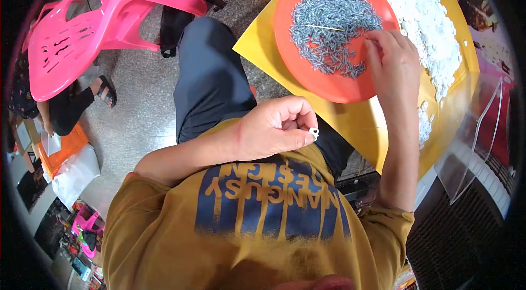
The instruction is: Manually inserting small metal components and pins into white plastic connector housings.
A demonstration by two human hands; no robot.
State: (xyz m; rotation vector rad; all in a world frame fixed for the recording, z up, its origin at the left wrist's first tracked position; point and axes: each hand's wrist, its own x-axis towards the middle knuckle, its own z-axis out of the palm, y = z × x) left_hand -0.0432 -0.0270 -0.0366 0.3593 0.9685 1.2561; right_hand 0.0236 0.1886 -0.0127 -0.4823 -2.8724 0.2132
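My left hand [276, 130] is closed in front of my shirt, pinching a small white plastic piece [314, 132] with a dark hole between thumb and forefinger. Over the right side of a round orange-red plate [350, 91], my right hand [393, 60] reaches in with thumb and forefinger drawn together. Whether anything sits between those fingertips is too small to make out. The plate holds a heap of small grey metal pins [329, 13], like short nails or screws. A thin pale stick [324, 27] lies across the heap.
Right of the plate, many small white pieces [433, 29] spread over the yellow table top [356, 125]. A clear plastic sheet or bag [471, 142] hangs by its right side. A pink plastic chair [71, 43] stands at far left, with another person's sandalled foot [106, 91] below.
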